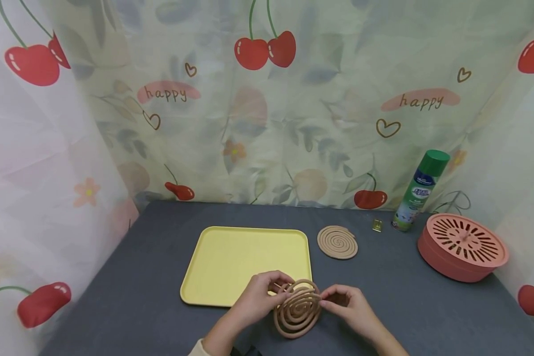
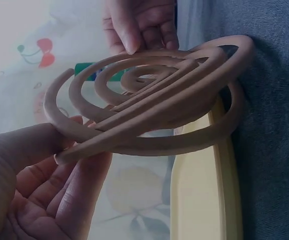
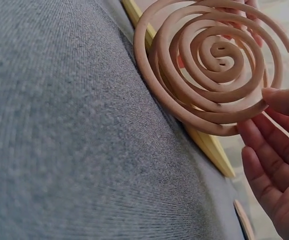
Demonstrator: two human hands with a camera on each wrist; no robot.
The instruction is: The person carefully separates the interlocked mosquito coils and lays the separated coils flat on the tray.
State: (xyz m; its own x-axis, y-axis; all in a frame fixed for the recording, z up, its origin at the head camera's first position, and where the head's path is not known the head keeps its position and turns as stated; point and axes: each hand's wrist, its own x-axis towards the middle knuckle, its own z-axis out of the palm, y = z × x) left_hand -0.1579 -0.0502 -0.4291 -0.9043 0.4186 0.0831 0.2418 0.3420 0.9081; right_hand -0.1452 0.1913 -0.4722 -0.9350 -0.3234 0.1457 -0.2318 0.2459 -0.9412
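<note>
Both hands hold a pair of intertwined brown mosquito coils (image 1: pixel 297 316) over the front of the table, at the near right corner of the yellow tray (image 1: pixel 244 262). My left hand (image 1: pixel 259 295) pinches the coils' left edge between thumb and fingers. At the opposite edge, the thumb and fingertips of my right hand (image 1: pixel 350 307) pinch the outer ring. The left wrist view shows the coils (image 2: pixel 154 145) tilted apart, their rings crossing one another. From the right wrist view, the spirals (image 3: pixel 219 100) overlap, with one loose outer end sticking out.
Another flat mosquito coil (image 1: pixel 337 242) lies right of the tray. Behind it are a small gold metal piece (image 1: pixel 377 225) and a green spray can (image 1: pixel 420 190). A round pink box with a slotted lid (image 1: pixel 465 247) stands at the right edge. Printed curtains (image 1: pixel 285 123) enclose the table.
</note>
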